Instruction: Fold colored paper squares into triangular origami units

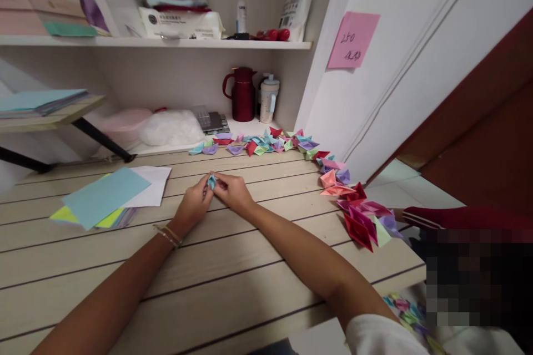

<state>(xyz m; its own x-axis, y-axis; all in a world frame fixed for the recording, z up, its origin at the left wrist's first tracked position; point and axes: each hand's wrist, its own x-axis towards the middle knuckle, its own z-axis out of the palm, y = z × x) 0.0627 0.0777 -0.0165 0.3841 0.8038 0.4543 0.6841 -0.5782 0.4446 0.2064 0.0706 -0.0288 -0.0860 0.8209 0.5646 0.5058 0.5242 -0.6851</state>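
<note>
A small blue folded paper [212, 182] was held between the person's 2 hands, over the middle of the worktop [233, 288]. The fingers of the left hand [197, 199] were narrow, pinching its left side, and the fingers of the right hand [232, 191] were likewise drawn close together on its right side. Whether the paper touched the worktop could not be told.

To the left of the hands lay a loose pile of sheets: a blue sheet [108, 195] on top, a white sheet [155, 186] partly under it to the right, and a yellow sheet [110, 218] showing beneath on the near side. Farther left, more paper [39, 100] lay on a raised stand [79, 110] with black legs.

Paper boats [251, 148] in many colours stood in a crowded band along the far edge of the worktop, then curved down the right side toward the near right corner. A dark red boat [358, 230] was at the near end of that band. Just beyond it on the right, another person's red sleeve [462, 217] reached in.

Past the far edge, a red jug [244, 94] stood beside a white cup [269, 100], with a white plastic bag [172, 127] to their left. On the wall at right hung a pink note [353, 40] marked 250.
</note>
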